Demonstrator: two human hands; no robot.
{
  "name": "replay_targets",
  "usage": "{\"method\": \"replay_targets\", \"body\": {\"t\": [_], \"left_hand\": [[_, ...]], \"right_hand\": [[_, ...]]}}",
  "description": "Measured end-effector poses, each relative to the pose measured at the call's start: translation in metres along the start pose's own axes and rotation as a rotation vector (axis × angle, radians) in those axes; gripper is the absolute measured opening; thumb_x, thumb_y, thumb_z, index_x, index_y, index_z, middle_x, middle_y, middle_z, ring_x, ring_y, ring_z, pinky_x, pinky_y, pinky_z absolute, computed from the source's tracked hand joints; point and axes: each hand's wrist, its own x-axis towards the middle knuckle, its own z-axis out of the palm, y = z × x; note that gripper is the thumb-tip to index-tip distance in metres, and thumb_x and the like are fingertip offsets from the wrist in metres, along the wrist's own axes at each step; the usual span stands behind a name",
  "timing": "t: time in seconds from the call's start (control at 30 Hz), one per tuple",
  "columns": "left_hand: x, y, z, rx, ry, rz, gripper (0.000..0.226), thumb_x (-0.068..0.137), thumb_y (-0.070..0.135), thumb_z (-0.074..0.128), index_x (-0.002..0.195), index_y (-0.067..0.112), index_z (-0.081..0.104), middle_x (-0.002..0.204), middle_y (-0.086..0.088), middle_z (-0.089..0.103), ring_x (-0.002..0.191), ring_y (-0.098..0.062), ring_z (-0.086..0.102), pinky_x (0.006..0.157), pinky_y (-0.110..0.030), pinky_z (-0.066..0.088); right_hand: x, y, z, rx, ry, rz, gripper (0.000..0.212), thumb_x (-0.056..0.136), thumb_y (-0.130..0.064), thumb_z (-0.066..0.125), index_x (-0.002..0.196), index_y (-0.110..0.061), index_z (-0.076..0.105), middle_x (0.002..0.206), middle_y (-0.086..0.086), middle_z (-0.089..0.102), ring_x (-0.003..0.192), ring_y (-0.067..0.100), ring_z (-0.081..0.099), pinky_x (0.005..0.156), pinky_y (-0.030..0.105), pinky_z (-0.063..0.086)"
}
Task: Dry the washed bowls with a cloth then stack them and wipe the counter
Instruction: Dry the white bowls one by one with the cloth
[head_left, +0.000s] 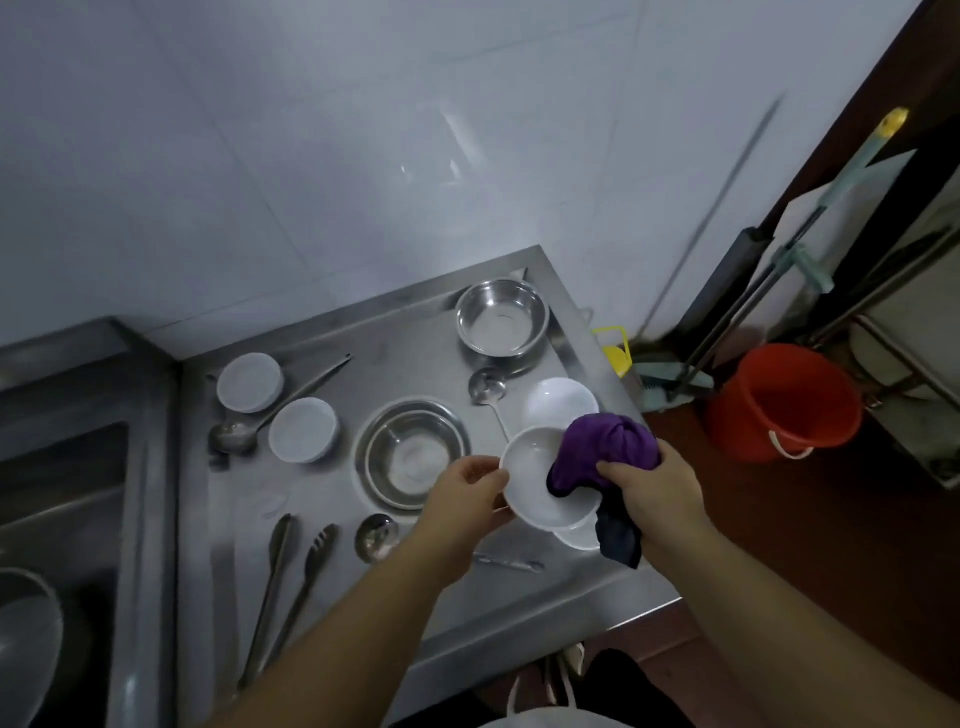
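So we've got a shallow white bowl (540, 480) held up over the brushed stainless surface (332, 499), our left hand (470, 491) pinching its rim on the left with the thumb on top, while our right hand (657, 491) is clamped around a bunched-up purple cloth (605, 447) that's pressed down into the bowl's right side; a darker corner of the cloth hangs below the hand. The bowl looks smooth and glossy, ceramic or melamine, we can't really tell which. Just behind it sits another white bowl (561, 402) of the same round shape, and a sliver of a third white dish (579, 538) peeks out underneath the one we're holding, near the front edge. Further left there are two small white cups (249, 382) (304, 428) turned upside down, flat-bottomed and matte-looking. In the middle sits a wide steel bowl (413, 452), shiny with a broad rim, and a deeper steel bowl (501, 317) is back by the corner against the tiled wall. Scattered around are a long-handled ladle (234, 434), a small steel spoon-strainer thing (485, 387), another ladle head (376, 535), and metal tongs (291, 577) lying toward the front. A sink basin (57, 519) sits to the left, and an orange plastic bucket (782, 400) stands on the floor off to the right.
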Motion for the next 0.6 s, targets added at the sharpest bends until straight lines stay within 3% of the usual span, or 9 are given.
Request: {"method": "replay_targets", "body": {"t": [0.17, 0.23, 0.37, 0.5, 0.6], "left_hand": [[0.014, -0.022, 0.042, -0.004, 0.023, -0.076, 0.015, 0.102, 0.011, 0.065, 0.117, 0.006, 0.065, 0.119, -0.016, 0.072, 0.103, -0.031, 0.076, 0.083, -0.037, 0.066], [0.018, -0.030, 0.052, 0.014, 0.031, -0.103, 0.014, 0.103, 0.012, 0.065, 0.116, 0.007, 0.066, 0.118, -0.016, 0.072, 0.103, -0.030, 0.076, 0.085, -0.040, 0.066], [0.031, -0.047, 0.064, 0.060, 0.045, -0.134, 0.013, 0.102, 0.012, 0.065, 0.114, 0.008, 0.067, 0.115, -0.013, 0.073, 0.098, -0.028, 0.077, 0.075, -0.031, 0.066], [0.046, -0.070, 0.071, 0.057, 0.076, -0.176, 0.012, 0.100, 0.014, 0.067, 0.111, 0.011, 0.070, 0.114, -0.011, 0.074, 0.101, -0.029, 0.076, 0.074, -0.032, 0.065], [0.058, -0.084, 0.073, 0.087, 0.101, -0.195, 0.009, 0.098, 0.016, 0.069, 0.107, 0.015, 0.073, 0.112, -0.009, 0.075, 0.102, -0.030, 0.075, 0.074, -0.033, 0.065]], "right_hand": [[0.027, 0.015, -0.037, -0.132, -0.036, 0.032, 0.047, 0.079, -0.014, 0.087, 0.121, -0.021, 0.069, 0.105, 0.003, 0.074, 0.095, 0.028, 0.071, 0.086, 0.046, 0.060], [0.034, 0.023, -0.047, -0.172, -0.049, 0.048, 0.049, 0.080, -0.017, 0.087, 0.125, -0.022, 0.067, 0.108, 0.003, 0.072, 0.099, 0.029, 0.070, 0.091, 0.050, 0.059], [0.045, 0.041, -0.057, -0.224, -0.054, 0.074, 0.046, 0.082, -0.019, 0.085, 0.121, -0.024, 0.064, 0.105, -0.001, 0.070, 0.095, 0.026, 0.068, 0.086, 0.045, 0.058], [0.050, 0.054, -0.061, -0.270, -0.030, 0.080, 0.036, 0.080, -0.019, 0.083, 0.105, -0.034, 0.062, 0.095, -0.007, 0.070, 0.083, 0.014, 0.066, 0.064, 0.030, 0.050], [0.052, 0.061, -0.060, -0.293, -0.030, 0.088, 0.035, 0.080, -0.019, 0.081, 0.104, -0.037, 0.062, 0.092, -0.012, 0.068, 0.080, 0.009, 0.066, 0.060, 0.027, 0.047]]}}
